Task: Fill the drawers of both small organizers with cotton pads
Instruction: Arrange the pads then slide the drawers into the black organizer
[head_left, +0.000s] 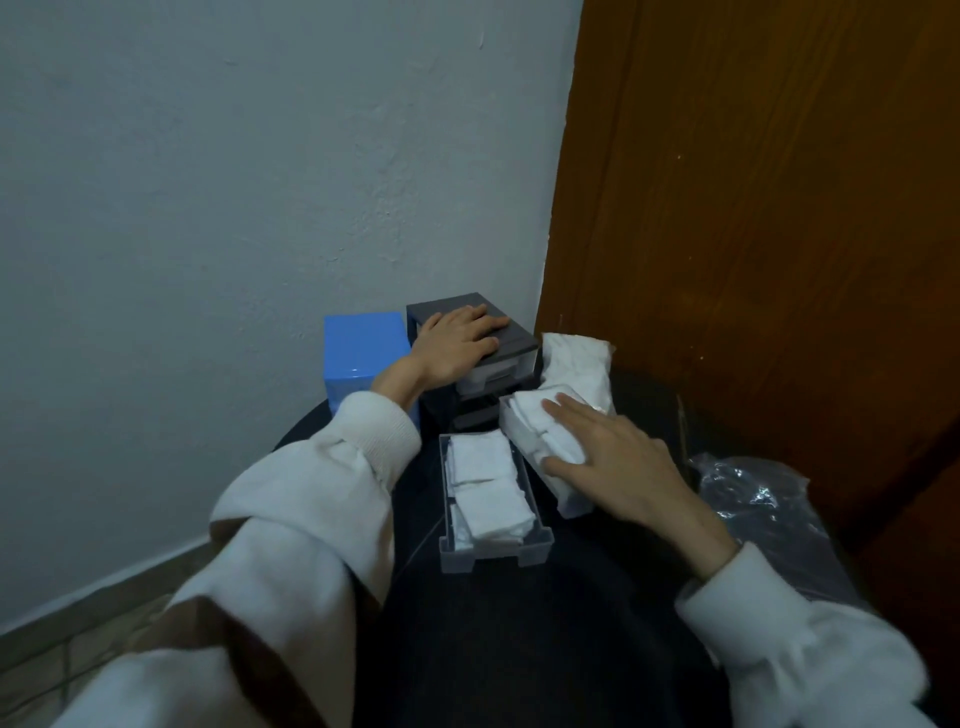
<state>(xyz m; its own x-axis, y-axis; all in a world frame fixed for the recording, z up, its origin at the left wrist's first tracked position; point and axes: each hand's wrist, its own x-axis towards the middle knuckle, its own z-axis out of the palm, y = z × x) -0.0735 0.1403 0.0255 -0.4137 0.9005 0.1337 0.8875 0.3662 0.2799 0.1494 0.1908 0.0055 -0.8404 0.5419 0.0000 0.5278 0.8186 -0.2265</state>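
A grey organizer (511, 340) stands at the back of the dark round table, and my left hand (457, 340) rests flat on its top with straight fingers. A blue organizer (358, 353) stands to its left against the wall. A clear drawer (566, 506) full of white cotton pads lies on the table to the right, and my right hand (602, 447) presses down on its pads with straight fingers. Another pulled-out drawer (491, 558) holding cotton pads (488, 488) lies in front of the grey organizer. A bag of cotton pads (576, 364) leans behind my right hand.
The dark round table (519, 623) stands in a corner between a pale wall and a brown wooden door (753, 234). A crumpled clear plastic wrapper (753, 499) lies at the table's right edge. Tiled floor shows at the lower left.
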